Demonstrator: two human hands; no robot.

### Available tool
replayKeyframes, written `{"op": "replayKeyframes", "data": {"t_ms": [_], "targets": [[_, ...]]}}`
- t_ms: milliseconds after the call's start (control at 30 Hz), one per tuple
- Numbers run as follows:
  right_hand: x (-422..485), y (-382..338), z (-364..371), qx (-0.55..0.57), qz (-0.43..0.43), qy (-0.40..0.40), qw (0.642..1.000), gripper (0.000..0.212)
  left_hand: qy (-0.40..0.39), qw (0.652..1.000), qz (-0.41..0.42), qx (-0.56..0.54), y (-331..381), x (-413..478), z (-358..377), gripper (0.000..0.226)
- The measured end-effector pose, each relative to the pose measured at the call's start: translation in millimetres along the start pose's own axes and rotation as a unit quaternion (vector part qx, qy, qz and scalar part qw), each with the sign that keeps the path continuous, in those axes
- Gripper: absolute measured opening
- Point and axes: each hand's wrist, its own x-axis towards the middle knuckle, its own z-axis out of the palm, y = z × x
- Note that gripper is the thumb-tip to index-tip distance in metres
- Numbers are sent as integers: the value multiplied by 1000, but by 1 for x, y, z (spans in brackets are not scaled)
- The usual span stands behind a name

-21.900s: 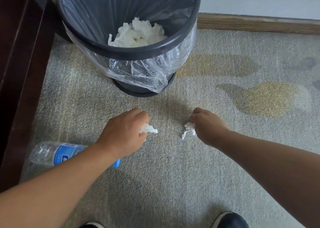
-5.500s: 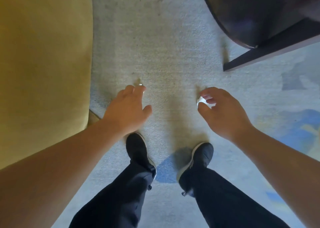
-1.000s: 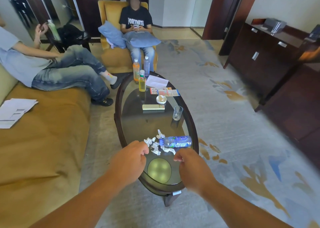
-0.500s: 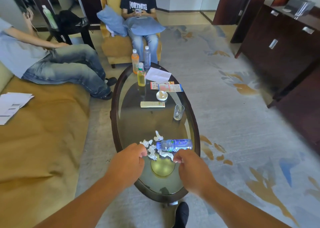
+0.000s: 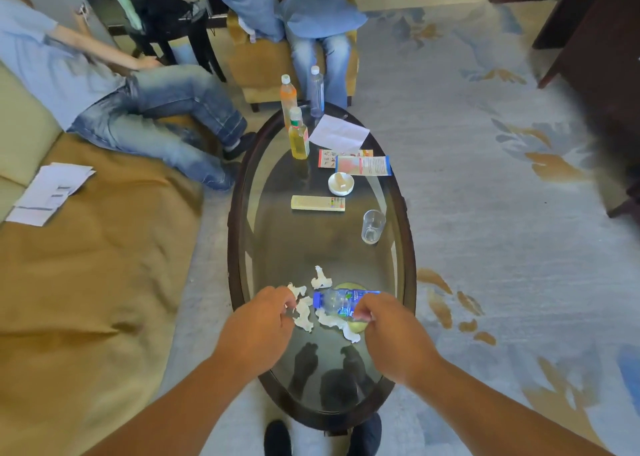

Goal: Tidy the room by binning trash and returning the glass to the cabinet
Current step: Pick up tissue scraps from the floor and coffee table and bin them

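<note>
Since half a second ago both hands have moved forward from the near rim onto the litter, and the oval glass-topped surface with a dark wooden rim (image 5: 411, 247) sits closer in view. It runs from 12 to 6 o'clock across a pale blue-grey patterned carpet (image 5: 485, 240), with a mustard-yellow sofa (image 5: 86, 282) at 9 o'clock and a dark wooden cabinet (image 5: 602, 60) at 2 o'clock.

At the 6 o'clock end lie torn white tissue scraps (image 5: 304, 313) and a crumpled clear plastic bottle with a blue label (image 5: 337, 301). The bottle lies on its side, long axis running 9 to 3 o'clock, its blue capped end toward 9. A clear empty drinking glass (image 5: 373, 227) stands upright near the 3 o'clock rim, well apart from the litter.

The left hand (image 5: 258, 324) has its fingers curled at the scraps; the right hand (image 5: 394, 337) curls over the bottle's 3 o'clock end. I cannot tell whether either has actually closed on anything.
</note>
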Motion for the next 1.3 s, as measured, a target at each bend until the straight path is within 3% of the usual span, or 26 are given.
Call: {"op": "replayKeyframes", "data": {"t_ms": [200,500,833,1300], "targets": [[31,13,23,2,21,-24,1000,30,-36,999,-28,-16,-18,31,31,33],[92,50,80,20,76,-51,996,27,-96,994,-44,1,-69,100,139,53],[133,69,123,0,99,-82,992,31,-106,993,-35,32,-115,141,213,53],[147,81,149,7,93,-82,992,27,-117,991,-14,64,-122,149,247,46]]}}
